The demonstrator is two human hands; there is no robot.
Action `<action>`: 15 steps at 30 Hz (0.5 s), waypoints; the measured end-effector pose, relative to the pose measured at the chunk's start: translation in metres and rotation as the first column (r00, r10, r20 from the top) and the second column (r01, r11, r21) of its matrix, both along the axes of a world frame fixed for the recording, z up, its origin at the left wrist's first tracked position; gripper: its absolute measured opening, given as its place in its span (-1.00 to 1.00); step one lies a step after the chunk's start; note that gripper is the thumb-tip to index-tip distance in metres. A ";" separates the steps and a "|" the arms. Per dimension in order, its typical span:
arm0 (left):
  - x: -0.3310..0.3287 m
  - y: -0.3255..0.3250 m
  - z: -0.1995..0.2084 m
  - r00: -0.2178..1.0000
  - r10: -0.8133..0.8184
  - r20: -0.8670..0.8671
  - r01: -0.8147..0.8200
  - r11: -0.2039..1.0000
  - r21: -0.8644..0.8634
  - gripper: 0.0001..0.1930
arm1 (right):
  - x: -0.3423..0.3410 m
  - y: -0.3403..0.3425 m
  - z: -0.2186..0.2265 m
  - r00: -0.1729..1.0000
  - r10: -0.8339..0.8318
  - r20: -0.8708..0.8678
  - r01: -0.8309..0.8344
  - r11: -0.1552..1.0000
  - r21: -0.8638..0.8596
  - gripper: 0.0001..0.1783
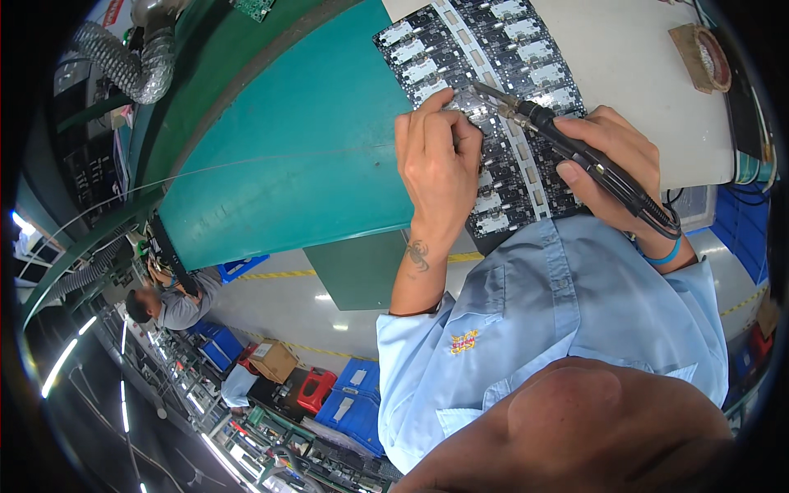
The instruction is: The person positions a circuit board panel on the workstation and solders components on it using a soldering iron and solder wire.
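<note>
My right hand (pixel 616 160) is wrapped round a black soldering iron (pixel 588 156), its metal tip pointing up and left over a panel of circuit boards (pixel 526 156). The panel is black with rows of silver-white pads and a pale strip along its middle. Over the panel's left part, my left hand (pixel 436 164) is closed in a pinch, fingertips close to the iron's tip. A thin wire (pixel 329 154) runs in from the left to this hand; its end at the fingers is too small to make out.
The panel lies across a green mat (pixel 304 131) and a pale worktop (pixel 633 57). A round holder (pixel 708 57) stands at the far right, near cables. Flexible metal ducting (pixel 148 70) hangs at the upper left. Another person (pixel 177 304) sits farther left, near blue bins (pixel 349 407).
</note>
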State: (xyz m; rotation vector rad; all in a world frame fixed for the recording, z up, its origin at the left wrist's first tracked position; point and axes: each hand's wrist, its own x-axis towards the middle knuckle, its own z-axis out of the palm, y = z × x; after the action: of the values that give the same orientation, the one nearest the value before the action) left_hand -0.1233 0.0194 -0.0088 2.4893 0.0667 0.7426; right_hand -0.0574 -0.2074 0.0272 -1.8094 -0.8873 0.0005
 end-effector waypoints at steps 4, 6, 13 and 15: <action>0.000 0.005 0.005 1.000 0.001 -0.001 -0.001 1.000 -0.010 -0.79 | -0.001 -0.001 0.000 1.000 -0.011 -0.004 0.011 1.000 0.007 -0.54; 0.001 0.010 0.007 1.000 -0.003 0.002 0.003 1.000 -0.004 -0.82 | -0.002 -0.002 0.000 1.000 -0.012 -0.013 0.012 1.000 0.004 -0.55; 0.012 0.020 0.015 0.999 0.008 -0.042 -0.006 0.999 0.052 -0.90 | -0.002 -0.003 0.003 0.999 -0.039 -0.004 0.039 0.999 0.023 -0.56; 0.014 0.020 0.017 0.997 0.026 -0.077 -0.028 0.999 -0.025 -0.92 | -0.003 -0.011 0.005 0.998 -0.062 0.021 0.061 0.998 0.032 -0.57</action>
State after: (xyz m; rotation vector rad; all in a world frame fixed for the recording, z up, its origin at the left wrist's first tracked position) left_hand -0.1097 0.0390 0.0082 2.4959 0.1375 0.6532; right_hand -0.0603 -0.2181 0.0325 -1.8101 -0.8427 -0.0720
